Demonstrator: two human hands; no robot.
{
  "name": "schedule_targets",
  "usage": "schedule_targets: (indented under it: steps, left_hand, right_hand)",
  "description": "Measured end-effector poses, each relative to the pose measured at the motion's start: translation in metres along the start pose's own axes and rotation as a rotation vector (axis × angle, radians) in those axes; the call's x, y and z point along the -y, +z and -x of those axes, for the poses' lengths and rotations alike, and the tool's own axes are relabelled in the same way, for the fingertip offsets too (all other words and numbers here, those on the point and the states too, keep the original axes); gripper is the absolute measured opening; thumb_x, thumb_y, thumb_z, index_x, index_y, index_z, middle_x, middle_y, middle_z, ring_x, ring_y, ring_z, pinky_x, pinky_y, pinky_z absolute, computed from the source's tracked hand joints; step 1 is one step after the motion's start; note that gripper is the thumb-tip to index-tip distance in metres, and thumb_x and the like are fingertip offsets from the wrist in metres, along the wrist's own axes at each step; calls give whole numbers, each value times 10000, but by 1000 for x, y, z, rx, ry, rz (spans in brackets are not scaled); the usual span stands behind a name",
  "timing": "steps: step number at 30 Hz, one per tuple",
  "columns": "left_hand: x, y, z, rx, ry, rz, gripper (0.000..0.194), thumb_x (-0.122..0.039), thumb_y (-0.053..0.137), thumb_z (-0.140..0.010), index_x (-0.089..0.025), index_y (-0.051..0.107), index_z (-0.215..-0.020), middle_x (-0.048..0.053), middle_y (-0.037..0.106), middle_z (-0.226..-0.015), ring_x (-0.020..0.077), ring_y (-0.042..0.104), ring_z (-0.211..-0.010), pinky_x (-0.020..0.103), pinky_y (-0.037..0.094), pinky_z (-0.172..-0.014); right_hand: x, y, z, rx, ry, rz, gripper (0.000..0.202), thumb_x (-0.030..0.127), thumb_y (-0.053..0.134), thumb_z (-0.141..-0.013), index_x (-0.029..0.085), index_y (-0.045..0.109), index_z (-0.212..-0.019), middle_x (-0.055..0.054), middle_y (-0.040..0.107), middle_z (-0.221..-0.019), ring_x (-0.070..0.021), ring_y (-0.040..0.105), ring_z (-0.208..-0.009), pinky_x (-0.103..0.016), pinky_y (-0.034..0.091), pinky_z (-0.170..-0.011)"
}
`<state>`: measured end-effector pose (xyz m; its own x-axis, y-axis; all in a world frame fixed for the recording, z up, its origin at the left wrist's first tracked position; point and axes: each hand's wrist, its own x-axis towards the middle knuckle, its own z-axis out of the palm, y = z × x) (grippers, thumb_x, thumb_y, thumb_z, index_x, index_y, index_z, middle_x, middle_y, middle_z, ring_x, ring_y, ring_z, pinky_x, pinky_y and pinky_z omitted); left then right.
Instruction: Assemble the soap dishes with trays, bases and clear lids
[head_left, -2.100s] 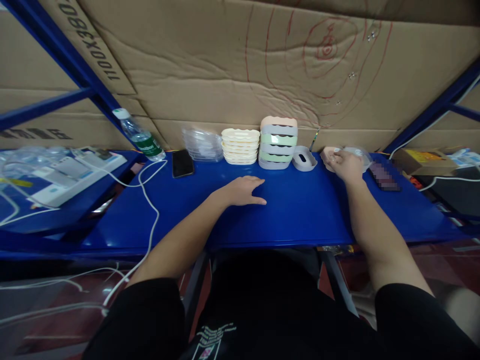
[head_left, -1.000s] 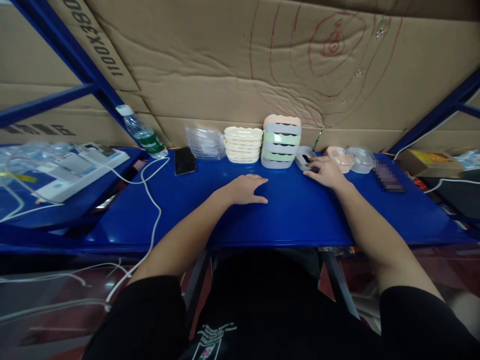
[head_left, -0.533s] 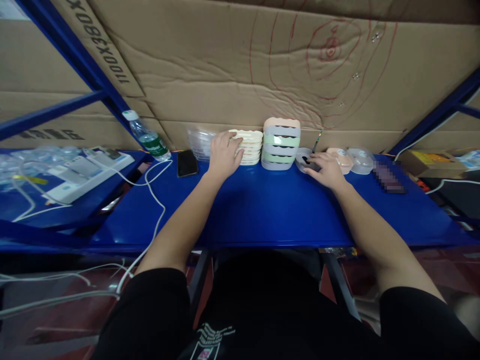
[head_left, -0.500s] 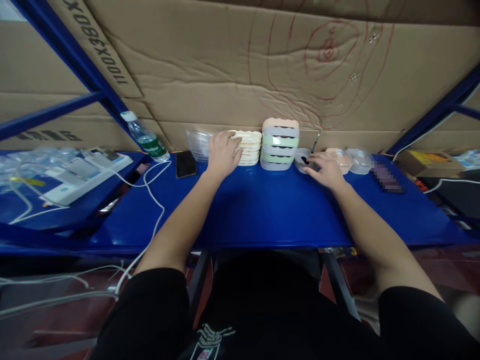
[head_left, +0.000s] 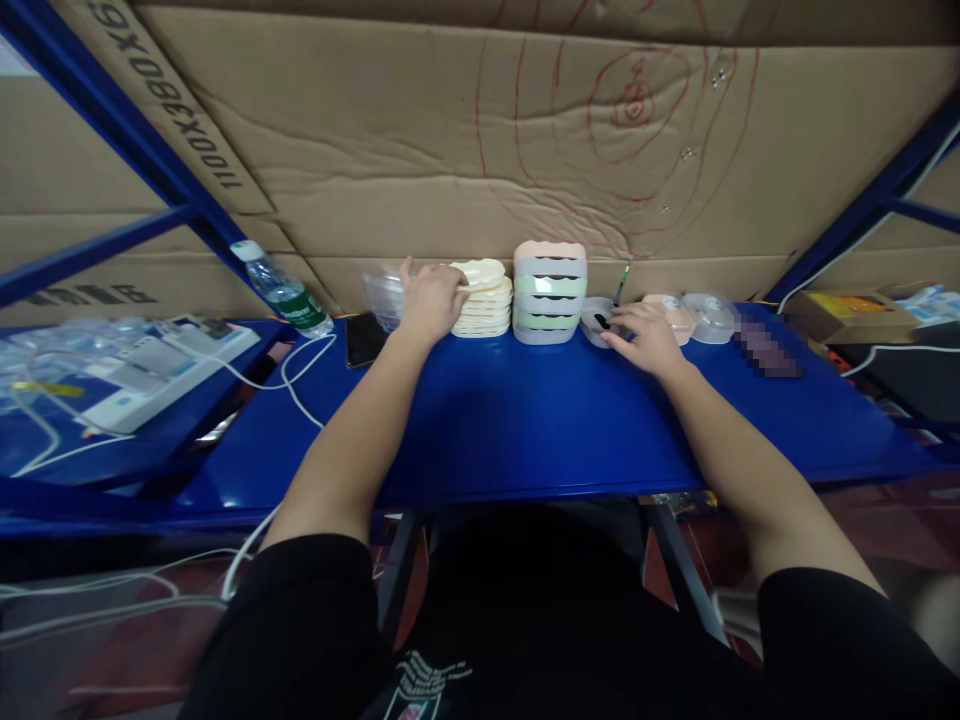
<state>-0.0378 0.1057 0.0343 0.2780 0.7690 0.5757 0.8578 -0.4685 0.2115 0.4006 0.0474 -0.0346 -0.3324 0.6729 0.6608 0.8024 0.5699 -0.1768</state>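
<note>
My left hand (head_left: 433,302) is closed, its thumb and fingers pinching the topmost cream dish (head_left: 484,272), a shallow piece with a wavy rim. That dish is tilted up off a stack of matching cream dishes (head_left: 481,318). My right hand (head_left: 643,335) grips the right side of a small translucent grey dish (head_left: 592,312) on the table; a dark spot shows inside it, too small to name. Between the hands rises a stack of pastel wavy-edged boxes (head_left: 549,300) in peach, grey and green. Left of the cream stack, partly behind my left hand, are clear plastic pieces (head_left: 382,295).
A black phone (head_left: 365,342) and a water bottle (head_left: 281,290) lie at the left, near a white cable (head_left: 296,385). Peach and clear round containers (head_left: 711,318) sit right of my right hand. Cardboard (head_left: 390,150) walls the back of the blue table (head_left: 540,430).
My left hand has closed on the top cream dish and raised it at an angle from its stack. My right hand stays at the grey dish. The whole view has shifted slightly.
</note>
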Motion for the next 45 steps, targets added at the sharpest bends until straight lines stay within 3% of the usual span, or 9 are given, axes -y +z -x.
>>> schedule_targets:
  steps: [5, 9, 12, 18, 22, 25, 31, 40, 45]
  left_hand:
    - [1, -11, 15, -147, -6, 73, 232, -432, 558, -1091, -281, 716, -1167, 86, 815, -1261, 343, 686, -1330, 675, 197, -1389]
    - [-4, -18, 44, -337, -42, 188, 308, -452, 527, -1119, -255, 713, -1264, 101, 816, -1272, 294, 741, -1242, 558, 450, -1269]
    - [-21, -13, 66, -353, -39, 293, 344, -481, 537, -1119, -245, 732, -1276, 102, 821, -1282, 279, 759, -1218, 483, 562, -1154]
    - [-66, 25, 87, 92, -12, 631, 402, -528, 589, -1077, -208, 782, -1225, 95, 851, -1191, 259, 799, -1118, 411, 640, -1029]
    - [-71, 40, 89, 315, -26, 733, 486, -591, 588, -1061, -195, 781, -1263, 122, 843, -1229, 274, 798, -1125, 438, 650, -1019]
    - [-65, 37, 89, 423, 53, 630, 662, -687, 718, -965, -214, 745, -1427, 140, 775, -1395, 315, 737, -1283, 493, 605, -1143]
    - [-63, 30, 92, 576, 208, 300, 1217, -856, 900, -659, -259, 580, -1670, 178, 627, -1588, 455, 593, -1449, 609, 483, -1259]
    - [-61, 38, 92, 635, 255, 229, 1073, -856, 823, -720, -283, 653, -1610, 153, 683, -1577, 445, 621, -1424, 602, 469, -1222]
    - [-64, 36, 91, 640, 271, 235, 1041, -826, 828, -743, -280, 656, -1612, 157, 686, -1576, 438, 619, -1430, 586, 484, -1205]
  right_hand:
    - [19, -7, -6, -73, 55, -53, 434, 637, 678, -1015, 266, 852, -1159, -145, 854, -1262, -393, 786, -1210, -623, 599, -1106]
    - [66, -17, -11, -81, 98, -66, 549, 646, 671, -1036, 306, 749, -1459, -120, 802, -1418, -406, 729, -1338, -628, 560, -1181]
    - [106, -14, -12, -14, -33, -91, 818, 695, 736, -989, 319, 548, -1690, -121, 677, -1623, -440, 629, -1486, -639, 486, -1279]
    - [134, 12, -7, 315, -244, -75, 1034, 668, 809, -949, 369, 326, -1813, -99, 440, -1832, -485, 407, -1670, -697, 371, -1353]
    - [120, 24, -2, 392, -302, -121, 1094, 677, 863, -888, 324, 373, -1800, -160, 512, -1775, -477, 528, -1575, -681, 442, -1296]
    - [112, 26, -1, 405, -283, -148, 1119, 765, 854, -849, 283, 440, -1770, -183, 587, -1704, -475, 599, -1504, -669, 488, -1249]
    - [107, 29, -1, 471, -265, -173, 1046, 853, 811, -839, 266, 577, -1673, -181, 697, -1585, -441, 671, -1444, -628, 533, -1206]
    - [101, 31, -1, 507, -273, -244, 942, 881, 823, -815, 289, 720, -1542, -130, 784, -1474, -403, 734, -1361, -584, 582, -1158]
    - [92, 17, -6, 309, -159, -254, 516, 734, 640, -1043, 291, 871, -1171, -87, 868, -1214, -332, 798, -1148, -542, 619, -1072]
